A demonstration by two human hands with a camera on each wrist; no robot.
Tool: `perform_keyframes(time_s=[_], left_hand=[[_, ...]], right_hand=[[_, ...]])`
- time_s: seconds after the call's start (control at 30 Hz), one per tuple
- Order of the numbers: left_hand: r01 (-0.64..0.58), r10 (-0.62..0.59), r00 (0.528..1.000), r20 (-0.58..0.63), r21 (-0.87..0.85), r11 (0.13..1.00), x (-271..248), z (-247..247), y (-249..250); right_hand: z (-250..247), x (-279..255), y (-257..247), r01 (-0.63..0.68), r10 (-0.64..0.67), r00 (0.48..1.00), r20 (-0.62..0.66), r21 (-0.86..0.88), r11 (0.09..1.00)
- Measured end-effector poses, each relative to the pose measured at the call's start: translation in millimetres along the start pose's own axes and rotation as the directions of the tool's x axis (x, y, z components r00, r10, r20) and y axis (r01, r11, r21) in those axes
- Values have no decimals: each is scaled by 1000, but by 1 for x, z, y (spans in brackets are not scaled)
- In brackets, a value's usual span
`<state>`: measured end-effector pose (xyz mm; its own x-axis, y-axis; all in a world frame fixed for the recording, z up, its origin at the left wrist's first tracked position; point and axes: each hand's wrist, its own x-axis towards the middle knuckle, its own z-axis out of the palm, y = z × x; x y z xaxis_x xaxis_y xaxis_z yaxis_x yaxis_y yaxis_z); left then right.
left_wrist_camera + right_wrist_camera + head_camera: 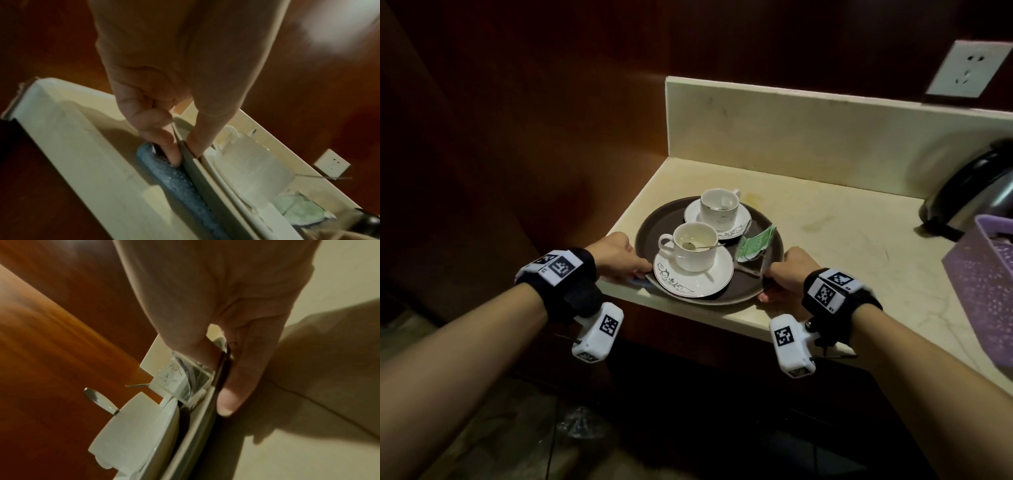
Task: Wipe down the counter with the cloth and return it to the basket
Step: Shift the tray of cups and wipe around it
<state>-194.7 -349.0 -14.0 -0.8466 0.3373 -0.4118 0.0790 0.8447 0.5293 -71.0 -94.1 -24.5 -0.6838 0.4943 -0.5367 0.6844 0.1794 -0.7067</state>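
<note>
Counter (pixel 825 240) of cream stone bears a purple basket (pixel 976 287) at its right end and a round brown tray (pixel 654 219) at its left corner. Left hand (pixel 616 257) and right hand (pixel 791 270) each pinch the tray's rim. A blue cloth (pixel 174 181) lies under the tray's left edge, against the left fingers (pixel 170 151).

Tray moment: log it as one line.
left hand: grips tray rim, fingers on blue cloth | right hand: pinches rim | tray: on counter | basket: right
</note>
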Motion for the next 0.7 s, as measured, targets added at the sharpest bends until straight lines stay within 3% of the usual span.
perform_keyframes(time_s=[0.3, 0.7], left_hand=[[-114, 109, 993, 45, 126, 985, -6, 12, 15], [-147, 134, 989, 70, 228, 963, -13, 60, 62]], right_hand=[[-12, -16, 22, -46, 48, 993, -112, 19, 999], [-66, -26, 74, -89, 97, 989, -112, 74, 993]])
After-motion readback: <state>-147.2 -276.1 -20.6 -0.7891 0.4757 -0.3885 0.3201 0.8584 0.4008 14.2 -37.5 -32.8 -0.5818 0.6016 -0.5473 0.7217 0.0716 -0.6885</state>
